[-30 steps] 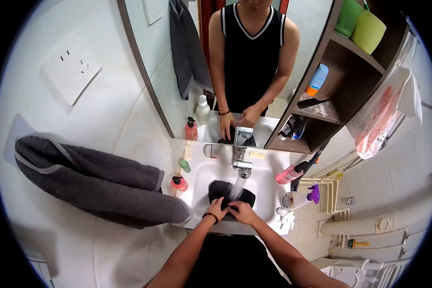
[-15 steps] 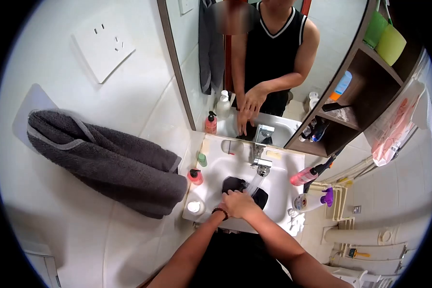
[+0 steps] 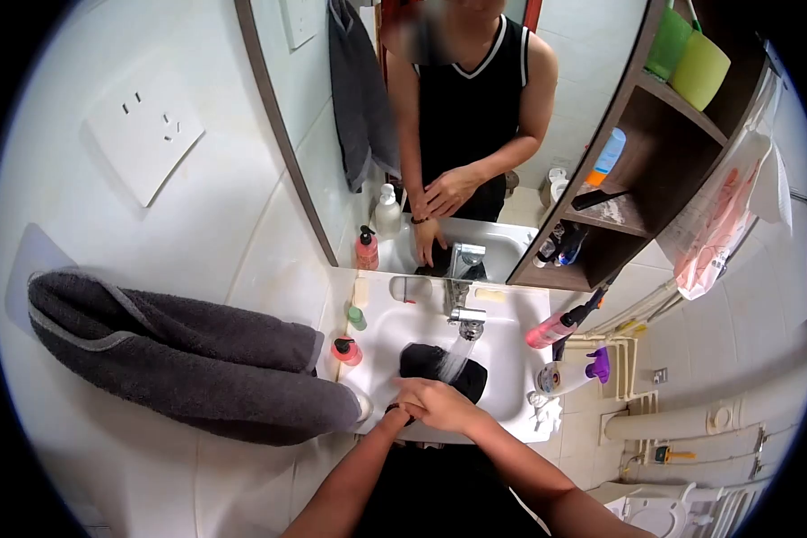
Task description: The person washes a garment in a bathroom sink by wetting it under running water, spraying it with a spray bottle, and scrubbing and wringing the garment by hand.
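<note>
My right hand (image 3: pixel 441 405) lies across my left wrist, its fingers curled over it beside a dark beaded bracelet (image 3: pixel 398 411). My left hand (image 3: pixel 407 391) is mostly hidden behind it in the direct view; the mirror shows its fingers spread and pointing down. Both hands are above the near rim of the white sink (image 3: pixel 511 386). A wet black cloth (image 3: pixel 426 361) lies in the basin just beyond them. Water runs onto it from the chrome faucet (image 3: pixel 468 321).
A pink pump bottle (image 3: pixel 346 351) and a green container (image 3: pixel 357 317) stand on the left rim. A purple-topped spray bottle (image 3: pixel 569 375) and a pink bottle (image 3: pixel 551 331) are at the right. A grey towel (image 3: pixel 188 359) hangs left. Above is a mirror (image 3: pixel 350 117) beside shelves (image 3: pixel 646 134).
My hands have drawn back from over the black cloth toward the sink's near edge, leaving more of the cloth visible. My right hand has slid onto my left wrist. The view has shifted.
</note>
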Motion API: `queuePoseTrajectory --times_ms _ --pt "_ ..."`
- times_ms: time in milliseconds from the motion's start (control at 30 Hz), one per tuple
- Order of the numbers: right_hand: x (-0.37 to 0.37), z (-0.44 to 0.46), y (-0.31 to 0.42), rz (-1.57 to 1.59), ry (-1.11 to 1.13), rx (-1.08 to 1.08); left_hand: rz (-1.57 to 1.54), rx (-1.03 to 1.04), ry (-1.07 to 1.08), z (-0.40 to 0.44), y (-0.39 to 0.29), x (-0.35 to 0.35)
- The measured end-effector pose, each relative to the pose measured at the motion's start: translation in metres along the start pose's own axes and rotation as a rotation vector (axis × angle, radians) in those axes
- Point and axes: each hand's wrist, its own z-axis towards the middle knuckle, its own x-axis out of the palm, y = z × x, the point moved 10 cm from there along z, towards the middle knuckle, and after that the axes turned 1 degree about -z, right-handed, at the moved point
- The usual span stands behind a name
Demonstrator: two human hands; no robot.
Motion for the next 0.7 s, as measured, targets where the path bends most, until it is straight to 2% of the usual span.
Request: queuePoseTrajectory --times_ms 33,100,167,233,267,300,367,433,533,600,700 --pt "-0.014 0.002 0.014 -0.001 -0.006 0.005 0.001 -0.005 0.003 0.001 0.001 0.0" --pt "-0.032 0.003 0.034 0.352 0.05 0.176 0.008 -0.013 0.005 -0.003 0.001 0.0" --pt "-0.073 0.011 0.091 0.238 -0.287 -0.173 0.024 -0.027 0.003 -0.005 0.001 -0.001" --pt "-0.075 0.016 0.135 0.137 -0.357 -0.357 0.047 -0.04 -0.007 -0.012 -0.002 -0.006" --pt "-0.051 0.018 0.151 0.078 -0.213 -0.469 0.049 -0.04 -0.006 -0.013 -0.003 -0.008" --pt "-0.049 0.018 0.174 0.156 -0.147 -0.553 0.048 -0.041 -0.012 -0.011 -0.003 -0.007" --pt "0.001 0.023 0.145 0.275 0.338 -0.23 -0.007 -0.02 0.026 0.013 0.023 0.015" --pt "0.036 0.016 0.079 -0.132 0.487 -0.024 0.004 -0.014 0.011 0.014 0.029 0.014" --pt "0.047 0.001 0.009 -0.181 0.371 -0.021 0.006 -0.014 -0.011 0.008 0.03 0.005" --pt "0.023 -0.004 0.015 0.057 0.217 -0.074 0.008 -0.015 -0.023 0.005 0.031 0.003" --pt "-0.011 0.002 0.027 0.226 0.095 -0.053 0.01 -0.003 -0.045 0.005 0.025 -0.003"
